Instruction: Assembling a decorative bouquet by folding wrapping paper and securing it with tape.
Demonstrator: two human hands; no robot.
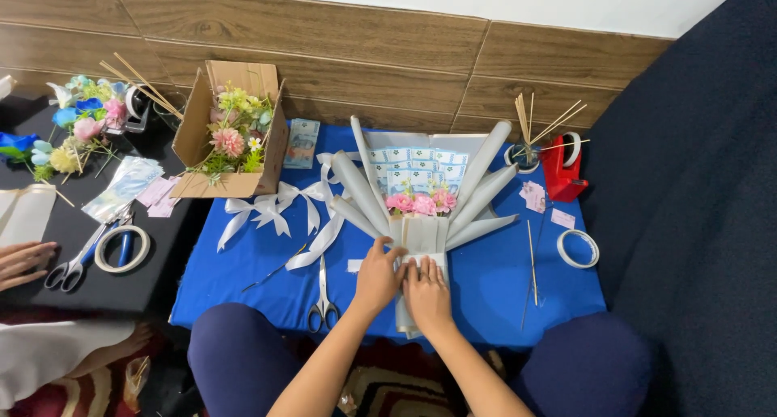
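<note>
The bouquet lies flat on the blue worktop, its stem end toward the person. It is built of grey paper cones fanned out, a row of pink flowers and folded banknotes behind them.

Hand state: the left hand and the right hand both press on the grey wrap at the bouquet's neck. The fingers lie on the paper, bent over it. Neither hand is clenched, and neither grasps a tool. The two hands touch each other at the thumbs.

Judged step: gathering and flattening the wrap at the neck.

Procedure for a clean result:
1. Keep both palms low, so the paper folds without creasing the cones above.
2. Draw the two sides in evenly; uneven pull would likely skew the fan.
3. Hold the neck with one hand before reaching for anything.

Items within reach:
- Scissors, just left of the left hand.
- White ribbon, further left, beside a cardboard box of flowers.
- Tape roll and red tape dispenser, to the right.
- Thin wooden sticks, right of the bouquet.

A second person's hand rests at the left edge, near another pair of scissors. Keep clear of it.
</note>
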